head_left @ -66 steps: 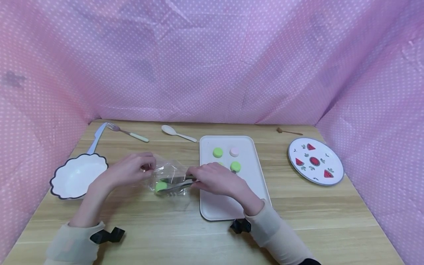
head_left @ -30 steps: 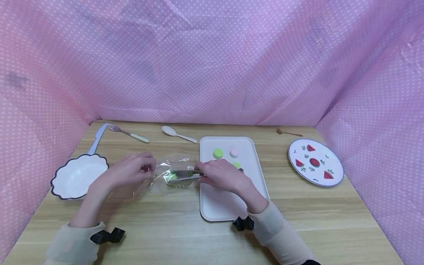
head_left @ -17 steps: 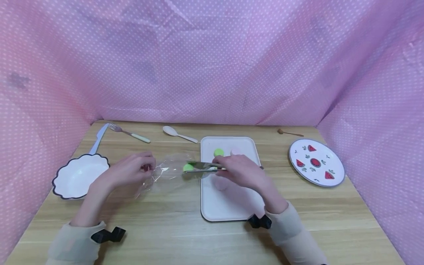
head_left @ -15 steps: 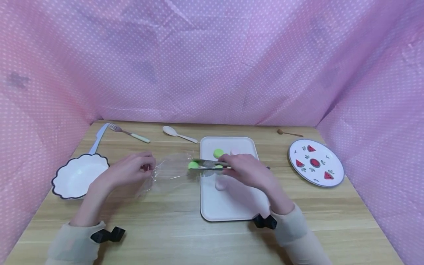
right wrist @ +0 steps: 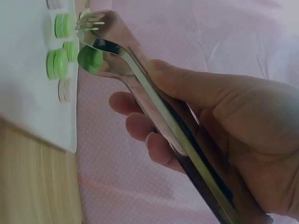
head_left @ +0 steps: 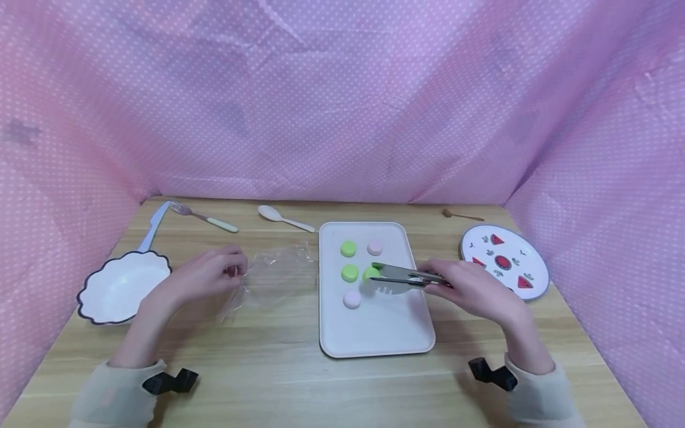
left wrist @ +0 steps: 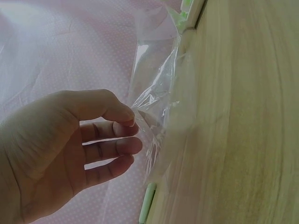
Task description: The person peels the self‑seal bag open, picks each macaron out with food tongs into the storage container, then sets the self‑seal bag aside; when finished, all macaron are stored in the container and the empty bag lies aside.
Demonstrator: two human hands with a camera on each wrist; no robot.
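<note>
My left hand (head_left: 200,274) pinches the left end of a transparent plastic bag (head_left: 280,273) between thumb and forefinger; the other fingers curl loosely in the left wrist view. Metal tongs (head_left: 404,276) lie in my right hand (head_left: 473,292), whose fingers and thumb wrap the handles. One tip is spoon-shaped, the other slotted like a fork. Over the white tray (head_left: 385,333), a green macaron (head_left: 371,273) shows at the tips; I cannot tell whether they grip it. A green macaron (head_left: 348,248), another green macaron (head_left: 349,273), a pink macaron (head_left: 375,247) and a second pink macaron (head_left: 351,299) lie on the tray.
At left stand a scalloped white bowl (head_left: 115,291), a pale blue knife (head_left: 152,226) and a fork (head_left: 206,217). A pale spoon (head_left: 286,219) lies behind the bag. To the right are a watermelon-patterned plate (head_left: 508,241) and a small wooden dipper (head_left: 462,215).
My right hand has drawn the tongs rightward out of the bag, with a green macaron at their tips along the way. The bag now looks flat. My left hand stays in place.
</note>
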